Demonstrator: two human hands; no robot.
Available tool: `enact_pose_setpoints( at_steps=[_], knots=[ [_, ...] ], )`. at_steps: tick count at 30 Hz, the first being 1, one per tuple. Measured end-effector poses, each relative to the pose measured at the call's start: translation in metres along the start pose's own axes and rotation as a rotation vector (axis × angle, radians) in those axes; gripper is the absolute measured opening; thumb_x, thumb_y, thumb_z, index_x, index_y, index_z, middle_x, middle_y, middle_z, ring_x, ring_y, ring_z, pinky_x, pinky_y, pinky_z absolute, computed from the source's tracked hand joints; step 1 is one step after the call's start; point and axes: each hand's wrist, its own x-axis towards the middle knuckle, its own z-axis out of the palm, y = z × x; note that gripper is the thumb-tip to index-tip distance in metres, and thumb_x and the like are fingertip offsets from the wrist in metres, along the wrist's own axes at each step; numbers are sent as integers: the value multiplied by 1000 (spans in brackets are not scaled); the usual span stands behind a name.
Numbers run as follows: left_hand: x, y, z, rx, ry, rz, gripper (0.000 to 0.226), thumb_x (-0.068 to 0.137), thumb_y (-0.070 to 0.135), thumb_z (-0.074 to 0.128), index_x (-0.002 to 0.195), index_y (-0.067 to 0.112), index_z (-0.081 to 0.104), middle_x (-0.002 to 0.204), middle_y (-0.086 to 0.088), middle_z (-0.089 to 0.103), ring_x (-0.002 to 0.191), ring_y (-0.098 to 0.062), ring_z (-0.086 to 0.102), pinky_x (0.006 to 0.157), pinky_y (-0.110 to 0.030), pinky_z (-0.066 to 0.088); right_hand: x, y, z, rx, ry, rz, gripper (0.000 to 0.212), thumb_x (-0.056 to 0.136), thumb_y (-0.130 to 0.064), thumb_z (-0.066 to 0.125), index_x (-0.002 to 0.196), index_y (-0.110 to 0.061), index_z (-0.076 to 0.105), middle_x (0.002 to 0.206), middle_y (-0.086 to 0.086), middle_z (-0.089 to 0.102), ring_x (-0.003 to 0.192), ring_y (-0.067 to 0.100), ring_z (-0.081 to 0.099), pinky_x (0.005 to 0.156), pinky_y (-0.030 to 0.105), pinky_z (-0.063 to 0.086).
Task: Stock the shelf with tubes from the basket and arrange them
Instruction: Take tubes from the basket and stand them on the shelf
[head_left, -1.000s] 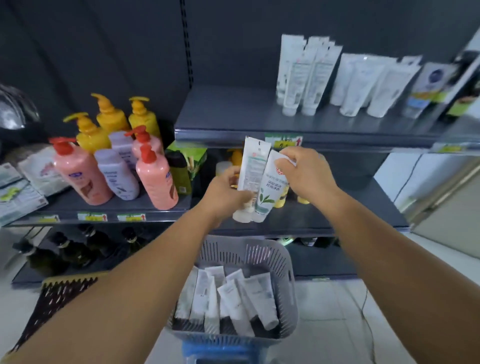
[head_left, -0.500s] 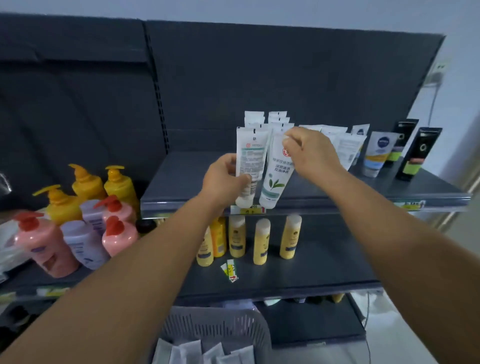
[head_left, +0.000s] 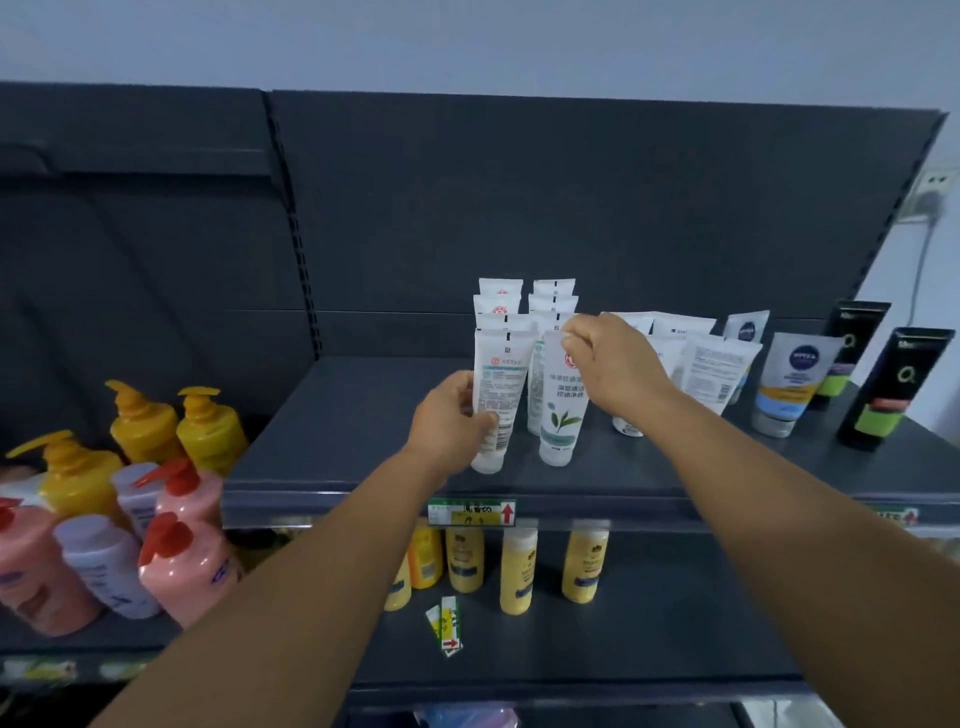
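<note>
Both arms reach forward: the left hand (head_left: 453, 415) grips one tube (head_left: 497, 400) low, the right hand (head_left: 615, 366) pinches another tube's (head_left: 561, 410) top, both upright on the shelf (head_left: 332, 441).

Shelf (head_left: 353, 415) is bare left of your tubes, so you can pass there. Tube rows (head_left: 524, 306) block behind, white tubes (head_left: 696, 364) crowd just right, black tubes (head_left: 883, 389) farther right.
</note>
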Motion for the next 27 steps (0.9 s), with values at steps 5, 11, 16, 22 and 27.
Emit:
enact_pose_setpoints(
  at_steps=[5,11,16,22,27],
  knots=[
    [8,-8,1,19,-1,-13,34,89,3,61,112,28,57,115,5,68,108,-14,63,98,-40,50,7,4,8,11,-41,1,23,100,-22,38,93,-14,58,99,7,51,89,27,55,70,31,38],
    [6,-6,-1,84,-42,-25,44,90,4,59,127,27,50,123,7,63,115,-15,59,100,-39,48,4,1,10,-1,-84,24,33,101,-25,37,132,-19,47,134,10,40,112,26,50,89,34,42],
    [-13,0,-19,277,-65,-23,77,92,15,61,152,23,14,155,0,30,142,-22,33,111,-36,35,-15,-17,7,-107,7,-58,59,99,-29,43,151,-18,20,156,3,22,144,22,20,117,40,20],
    [-65,-1,-61,626,-34,105,78,95,26,57,153,19,7,161,1,14,147,-17,18,116,-33,25,-70,-63,22,-162,-40,-150,64,97,-35,45,151,-17,16,157,2,22,145,22,18,117,44,20],
    [-117,-20,-101,905,-82,169,79,94,31,56,153,16,5,161,-3,12,148,-19,14,119,-36,22,-132,-103,56,-176,-146,-111,71,96,-39,47,153,-17,10,159,2,15,147,21,12,119,42,16]
  ],
)
